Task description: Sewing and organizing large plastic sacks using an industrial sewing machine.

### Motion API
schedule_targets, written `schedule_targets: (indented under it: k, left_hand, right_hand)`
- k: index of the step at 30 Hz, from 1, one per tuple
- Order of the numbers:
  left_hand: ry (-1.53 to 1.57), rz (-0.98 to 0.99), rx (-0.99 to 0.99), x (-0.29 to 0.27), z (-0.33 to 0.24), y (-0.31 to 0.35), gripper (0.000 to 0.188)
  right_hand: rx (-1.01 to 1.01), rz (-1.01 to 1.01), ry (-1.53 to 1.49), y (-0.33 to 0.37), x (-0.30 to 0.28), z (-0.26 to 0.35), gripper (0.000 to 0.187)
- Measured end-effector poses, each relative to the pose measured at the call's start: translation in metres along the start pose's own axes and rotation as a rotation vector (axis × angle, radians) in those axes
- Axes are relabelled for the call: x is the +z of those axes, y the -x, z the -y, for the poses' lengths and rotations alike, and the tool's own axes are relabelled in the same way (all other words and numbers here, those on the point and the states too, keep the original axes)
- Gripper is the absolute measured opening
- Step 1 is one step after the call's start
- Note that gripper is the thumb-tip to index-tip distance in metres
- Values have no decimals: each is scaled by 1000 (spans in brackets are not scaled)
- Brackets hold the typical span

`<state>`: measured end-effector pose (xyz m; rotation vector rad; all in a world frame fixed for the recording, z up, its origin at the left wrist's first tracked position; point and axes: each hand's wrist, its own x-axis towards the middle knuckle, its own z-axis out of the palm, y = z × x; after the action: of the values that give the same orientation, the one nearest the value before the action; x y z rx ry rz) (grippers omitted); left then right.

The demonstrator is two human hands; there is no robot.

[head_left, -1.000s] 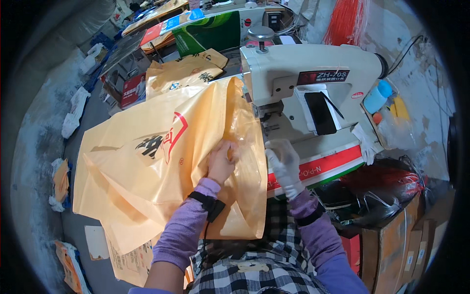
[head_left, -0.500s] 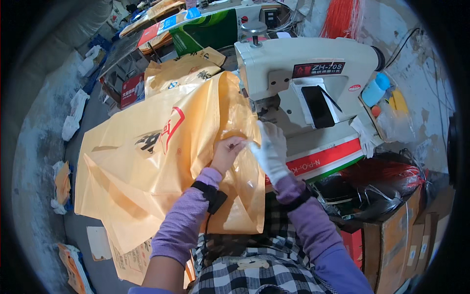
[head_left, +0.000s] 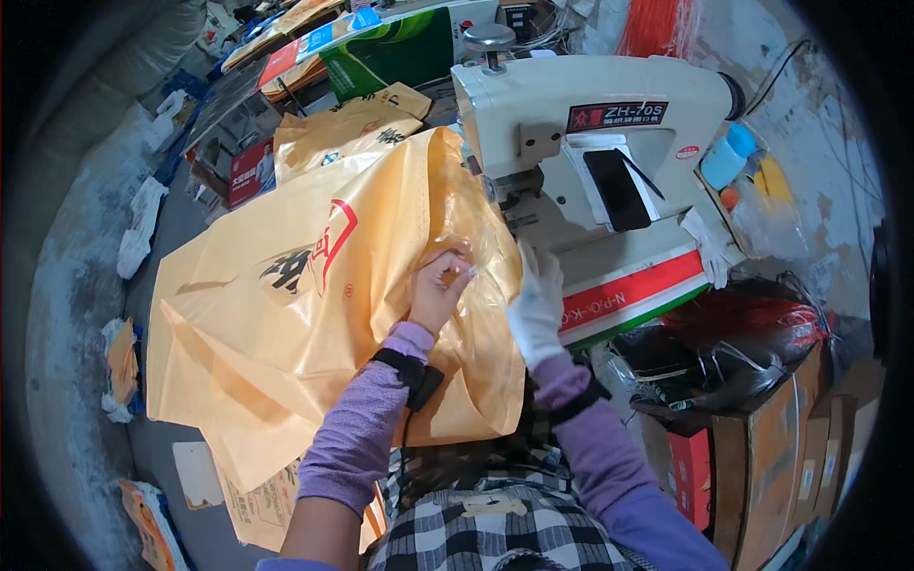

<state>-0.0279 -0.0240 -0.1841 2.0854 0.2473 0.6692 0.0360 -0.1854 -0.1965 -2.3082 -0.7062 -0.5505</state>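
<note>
A large tan woven sack (head_left: pixel 276 314) with red and black print drapes across the bench in front of me. Clear plastic liner film (head_left: pixel 465 236) shows at its open right side. My bare left hand (head_left: pixel 440 285) pinches the film between thumb and fingertips. My right hand (head_left: pixel 537 303), in a white glove, grips the sack's right edge; its thumb is mostly hidden. The white bag-sewing machine (head_left: pixel 533 86) stands just beyond, its needle area close to the sack's upper right edge.
A black phone (head_left: pixel 617 190) and pen lie on the machine. More tan sacks (head_left: pixel 352 133) are behind. A blue bottle (head_left: pixel 728 157) stands at right, above red thread in black plastic (head_left: pixel 752 333) and cardboard boxes (head_left: pixel 776 447). Sack bundles (head_left: pixel 148 523) lie on the floor at left.
My right hand has shifted slightly right and down, and the sack's edge has moved right with it. The left hand keeps its pinch, with its fingers more curled.
</note>
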Motion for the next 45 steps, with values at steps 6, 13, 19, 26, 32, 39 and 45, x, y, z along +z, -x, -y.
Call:
schedule_targets:
  k: [6, 13, 19, 26, 32, 39, 45]
  left_hand:
    - [-23, 36, 175, 10, 4, 3, 20]
    - [2, 202, -236, 20, 0, -4, 37]
    - [-21, -175, -121, 62, 9, 2, 24]
    - [189, -415, -285, 97, 3, 8, 33]
    - [-492, -137, -192, 88, -18, 37, 37]
    - [-426, 125, -61, 56, -52, 89, 50]
    - [589, -103, -391, 26, -35, 54, 41]
  right_hand:
    - [69, 208, -470, 72, -67, -15, 56]
    - [-628, 686, -338, 125, -123, -13, 30]
    - [-310, 648, -936, 138, -123, 13, 23]
    - [-275, 624, -896, 122, -156, 15, 26]
    - [-125, 637, -887, 137, -147, 1, 20]
    - [-123, 655, -825, 142, -143, -10, 16]
    - [-103, 648, -841, 137, -146, 4, 16]
